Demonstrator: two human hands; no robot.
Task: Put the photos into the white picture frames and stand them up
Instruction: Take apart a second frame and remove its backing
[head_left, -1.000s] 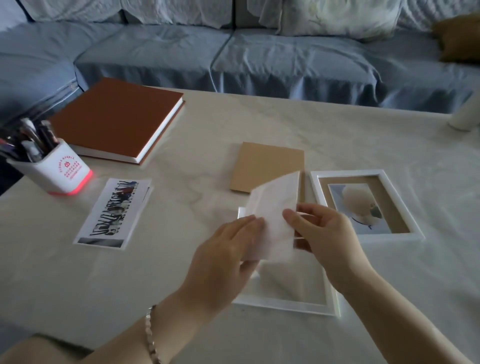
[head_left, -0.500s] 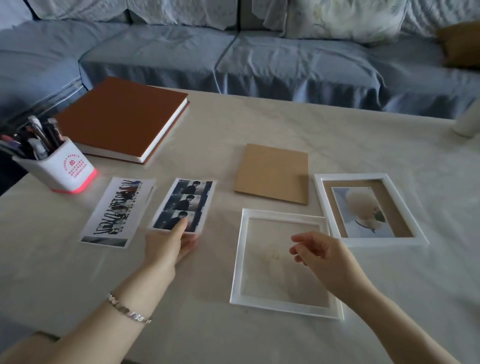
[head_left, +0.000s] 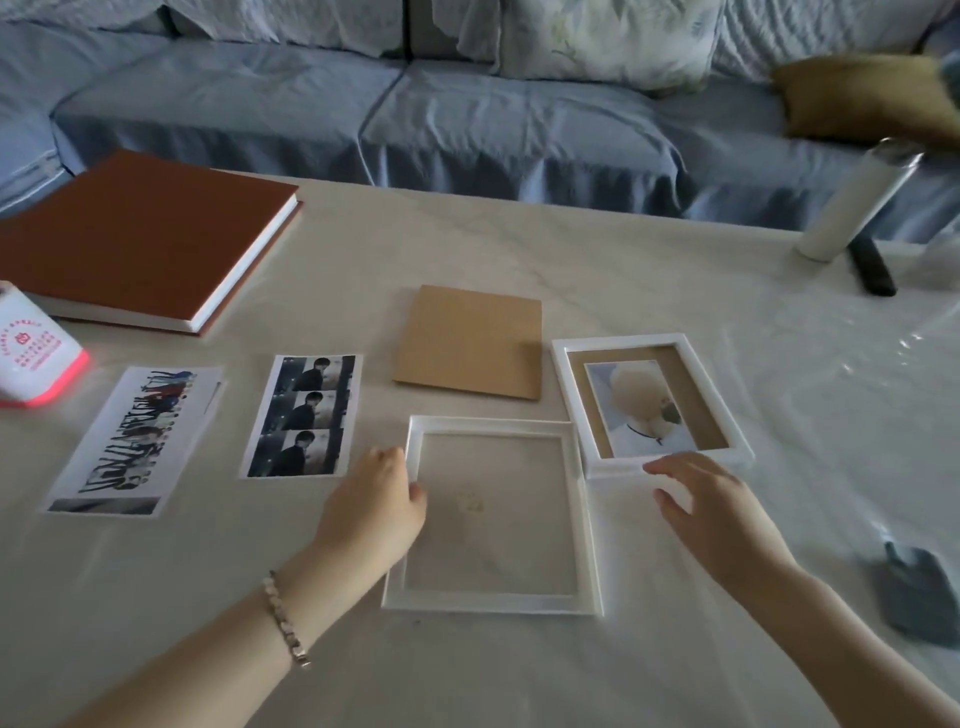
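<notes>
An empty white frame (head_left: 493, 604) lies flat in front of me. My left hand (head_left: 371, 512) is at its left rail, thumb on the rim and fingers curled beside the outer edge; a grip is unclear. A second white frame (head_left: 562, 374) lies to the right with a photo (head_left: 641, 415) on brown backing inside. My right hand (head_left: 717, 514) hovers just below that frame's near edge, fingers apart and empty. A brown backing board (head_left: 470, 340) lies behind the empty frame. To the left lie a three-picture photo strip (head_left: 301, 415) and a group photo (head_left: 135, 441).
A brown-covered book (head_left: 140, 234) and a white pen holder (head_left: 31, 348) sit at the left. At the far right stand a white cylinder (head_left: 852, 202) and a black object (head_left: 872, 267). A grey object (head_left: 919, 592) lies near right. A blue sofa (head_left: 467, 119) runs behind the table.
The photo strip that both hands held has been laid down left of the empty frame. My left hand has moved right to that frame's rail, and my right hand toward the filled frame.
</notes>
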